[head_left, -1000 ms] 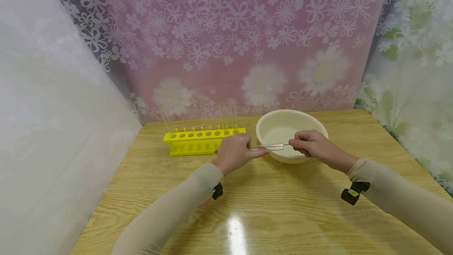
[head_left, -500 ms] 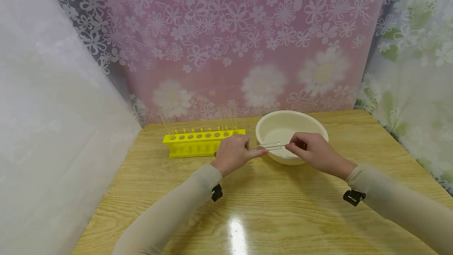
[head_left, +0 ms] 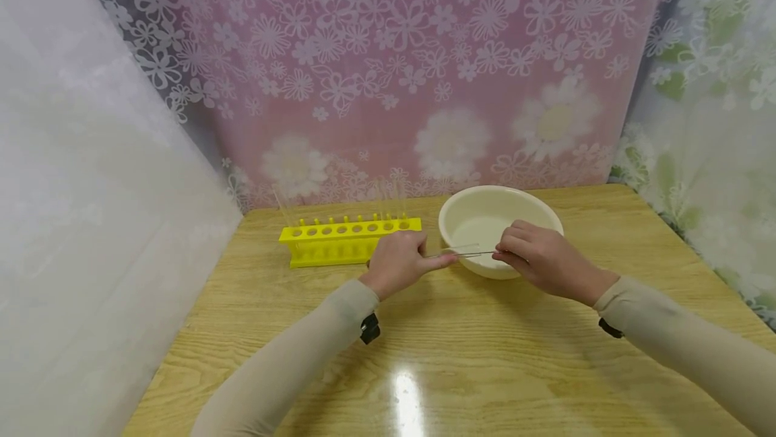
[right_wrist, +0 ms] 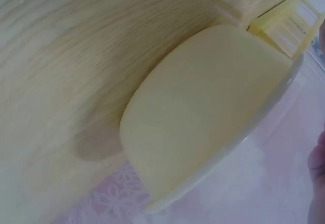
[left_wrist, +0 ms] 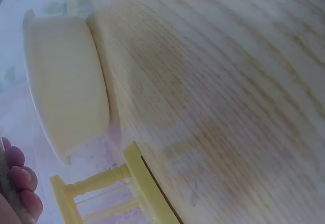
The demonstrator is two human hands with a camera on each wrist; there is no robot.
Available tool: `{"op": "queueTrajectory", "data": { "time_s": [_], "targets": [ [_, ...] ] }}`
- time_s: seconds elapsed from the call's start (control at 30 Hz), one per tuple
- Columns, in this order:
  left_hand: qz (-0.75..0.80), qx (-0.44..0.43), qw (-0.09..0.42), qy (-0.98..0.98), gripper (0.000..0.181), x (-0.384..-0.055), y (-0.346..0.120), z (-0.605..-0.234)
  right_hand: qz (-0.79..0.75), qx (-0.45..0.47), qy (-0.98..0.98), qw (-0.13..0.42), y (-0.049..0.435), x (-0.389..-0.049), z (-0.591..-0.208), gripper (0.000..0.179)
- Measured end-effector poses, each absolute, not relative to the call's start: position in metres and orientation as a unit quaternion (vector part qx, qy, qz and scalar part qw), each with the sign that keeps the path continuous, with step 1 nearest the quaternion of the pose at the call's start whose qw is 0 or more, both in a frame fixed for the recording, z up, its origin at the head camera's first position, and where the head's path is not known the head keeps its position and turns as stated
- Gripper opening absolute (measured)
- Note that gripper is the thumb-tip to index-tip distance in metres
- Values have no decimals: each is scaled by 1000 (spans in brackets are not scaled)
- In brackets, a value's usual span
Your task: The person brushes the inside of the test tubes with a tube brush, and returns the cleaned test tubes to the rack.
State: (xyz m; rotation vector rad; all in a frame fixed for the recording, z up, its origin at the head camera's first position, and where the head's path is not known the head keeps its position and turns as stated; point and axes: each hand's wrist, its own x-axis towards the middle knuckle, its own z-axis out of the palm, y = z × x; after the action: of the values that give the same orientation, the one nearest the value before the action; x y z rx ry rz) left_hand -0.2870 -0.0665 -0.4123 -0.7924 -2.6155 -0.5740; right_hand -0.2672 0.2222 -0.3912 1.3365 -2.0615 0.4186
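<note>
Your left hand point(head_left: 397, 262) curls round a glass tube point(head_left: 467, 247), held nearly level over the bowl's point(head_left: 461, 218) near side; your right hand point(head_left: 548, 260) pinches a thin rod point(head_left: 488, 252) that seems to run into it. Pushing the rod hard or askew could crack the glass; a loose left grip could drop it. Count one bowl, one rack point(head_left: 333, 254), one rod, one held tube, and apparently at least three racked tubes point(head_left: 400, 198).

Glossy wood-grain table point(head_left: 461, 356), plastic rack point(head_left: 336, 252), seemingly glass tube point(head_left: 469, 249)
</note>
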Motion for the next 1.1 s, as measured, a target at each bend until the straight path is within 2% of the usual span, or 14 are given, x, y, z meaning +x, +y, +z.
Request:
{"op": "queueTrajectory", "data": {
  "time_s": [0.13,0.27,0.4,0.6,0.7,0.8,0.87,0.93,1.0,1.1],
  "targets": [
    [-195,-281,182,-922,57,-286,-66,-413,207,477,-812,264,221,-264,-391,26],
    [-185,-290,201,-917,56,-285,-66,-412,317,405,-844,152,220,-260,-389,21],
    [-169,-298,222,-913,56,-285,-64,-412,418,323,-848,41,219,-258,-384,27],
    [-167,-298,219,-914,56,-284,-63,-411,493,217,-838,-91,215,-258,-375,41],
    [-171,-298,214,-914,55,-283,-63,-411,530,161,-816,-165,213,-259,-370,41],
    [-173,-298,210,-915,56,-283,-63,-410,559,116,-793,-212,212,-259,-366,38],
    [-177,-296,205,-916,56,-283,-64,-410,554,113,-798,-207,211,-258,-365,38],
    [-179,-292,199,-918,58,-284,-64,-410,521,142,-826,-162,210,-257,-367,39],
    [-186,-290,192,-919,59,-285,-65,-409,464,200,-859,-80,211,-256,-373,34],
    [-193,-289,186,-919,59,-286,-67,-410,330,304,-889,95,213,-255,-384,13]
  ]
}}
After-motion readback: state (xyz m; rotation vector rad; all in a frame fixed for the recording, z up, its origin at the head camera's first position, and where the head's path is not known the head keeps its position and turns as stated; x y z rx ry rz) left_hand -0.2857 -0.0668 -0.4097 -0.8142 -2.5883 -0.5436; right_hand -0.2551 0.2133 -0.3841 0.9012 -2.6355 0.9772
